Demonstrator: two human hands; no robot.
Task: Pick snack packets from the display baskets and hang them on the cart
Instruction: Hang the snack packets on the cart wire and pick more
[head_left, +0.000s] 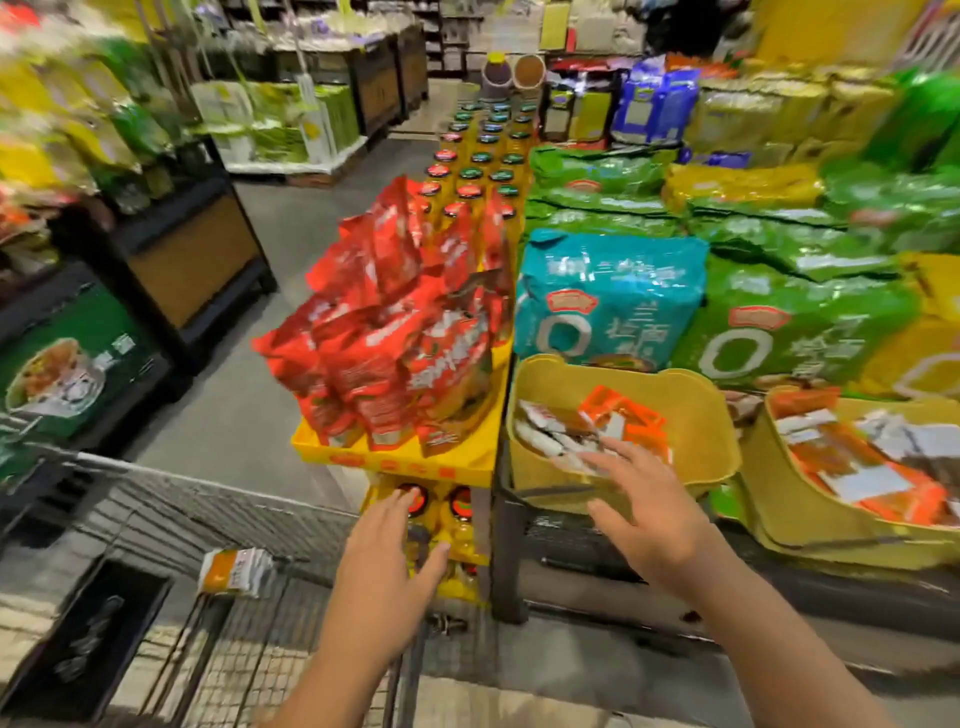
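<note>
Now, your flat orange-and-white snack packets (615, 423) lie heaped in the yellow plastic basket (701, 415) at one o'clock ahead of you; your right hand (644, 512) hovers over them, fingers spread, your left hand (389, 564) equally wide, both empty.

The left forearm (332, 670) and right forearm (769, 639) are seen bare up to the picture's 6 o'clock edge. The left hand (387, 561), toward 7 o'clock, and the right hand (649, 514), between 4 and 5 o'clock, are uncovered.

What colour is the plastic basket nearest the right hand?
The plastic basket is mustard yellow, clearest in the head view.
</note>
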